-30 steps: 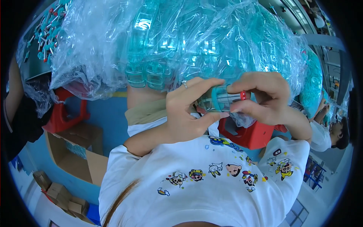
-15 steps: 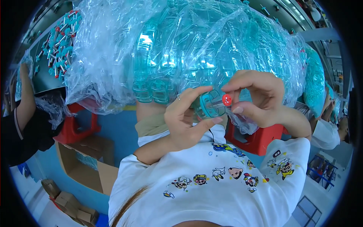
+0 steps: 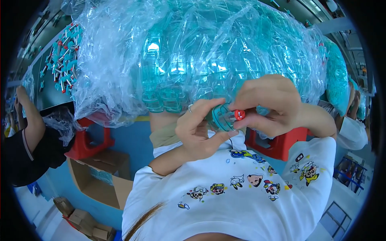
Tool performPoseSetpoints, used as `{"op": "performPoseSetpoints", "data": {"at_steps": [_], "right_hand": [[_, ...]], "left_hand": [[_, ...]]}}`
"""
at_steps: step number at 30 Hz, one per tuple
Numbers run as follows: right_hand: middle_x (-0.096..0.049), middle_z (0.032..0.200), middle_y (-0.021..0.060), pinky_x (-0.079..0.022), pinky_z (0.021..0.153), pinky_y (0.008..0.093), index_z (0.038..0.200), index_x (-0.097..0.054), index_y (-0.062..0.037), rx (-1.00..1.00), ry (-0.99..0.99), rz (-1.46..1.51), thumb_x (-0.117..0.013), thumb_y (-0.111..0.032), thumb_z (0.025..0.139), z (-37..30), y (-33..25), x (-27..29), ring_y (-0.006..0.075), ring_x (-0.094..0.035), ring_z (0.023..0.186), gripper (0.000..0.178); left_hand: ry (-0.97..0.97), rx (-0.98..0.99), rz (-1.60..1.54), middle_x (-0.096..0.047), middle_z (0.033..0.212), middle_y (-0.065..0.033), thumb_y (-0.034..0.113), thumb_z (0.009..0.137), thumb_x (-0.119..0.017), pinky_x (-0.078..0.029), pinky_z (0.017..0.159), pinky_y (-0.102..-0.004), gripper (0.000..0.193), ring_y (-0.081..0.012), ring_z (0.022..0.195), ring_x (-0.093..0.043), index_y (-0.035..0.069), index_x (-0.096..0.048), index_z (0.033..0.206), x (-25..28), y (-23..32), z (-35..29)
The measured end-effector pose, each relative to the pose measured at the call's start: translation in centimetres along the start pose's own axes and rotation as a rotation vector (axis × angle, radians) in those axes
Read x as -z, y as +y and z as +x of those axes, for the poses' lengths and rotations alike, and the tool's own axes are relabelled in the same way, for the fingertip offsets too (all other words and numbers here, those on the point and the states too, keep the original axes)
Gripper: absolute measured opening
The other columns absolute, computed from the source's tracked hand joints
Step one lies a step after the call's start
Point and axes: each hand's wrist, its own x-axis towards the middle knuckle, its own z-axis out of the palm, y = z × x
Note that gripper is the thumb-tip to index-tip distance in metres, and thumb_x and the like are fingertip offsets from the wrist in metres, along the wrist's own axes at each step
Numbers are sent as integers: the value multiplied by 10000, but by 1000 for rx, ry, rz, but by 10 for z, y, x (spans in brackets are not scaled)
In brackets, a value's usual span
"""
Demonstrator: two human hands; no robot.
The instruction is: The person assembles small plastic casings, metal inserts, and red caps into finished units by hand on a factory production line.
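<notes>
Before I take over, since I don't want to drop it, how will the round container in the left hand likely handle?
The container is probably stiff: its rim looks evenly round in the left hand. Its clear, shiny wall suggests plastic, so perhaps light and slippery. That round rim may let it roll.

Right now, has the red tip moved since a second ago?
Yes: the red tip has moved left, judged against the red stool at right.

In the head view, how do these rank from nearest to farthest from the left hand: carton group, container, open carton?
1. Container: in the left hand.
2. Open carton: on the floor, left.
3. Carton group: lower left, farther off.
</notes>
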Motion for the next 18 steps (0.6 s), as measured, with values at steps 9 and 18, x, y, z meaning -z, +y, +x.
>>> {"op": "performPoseSetpoints", "data": {"at_steps": [9, 18], "right_hand": [[-573, 634, 105, -422, 408, 254, 806, -597, 48, 176, -2, -164, -701, -124, 667, 1, 3, -4, 203, -555, 481, 245], [-579, 654, 112, -429, 423, 251, 842, -598, 42, 170, 23, -79, -675, -119, 706, 1, 10, -4, 201, -560, 500, 224]], "left_hand": [[-52, 3, -53, -561, 819, -100, 14, 551, -768, -400, 504, -193, 551, -109, 677, -519, -106, -535, 1036, 5, -2, -1], [39, -6, 121, -557, 904, -136, -13, 559, -742, -405, 664, -239, 517, -174, 770, -530, -81, -539, 1029, 4, -2, -2]]}}
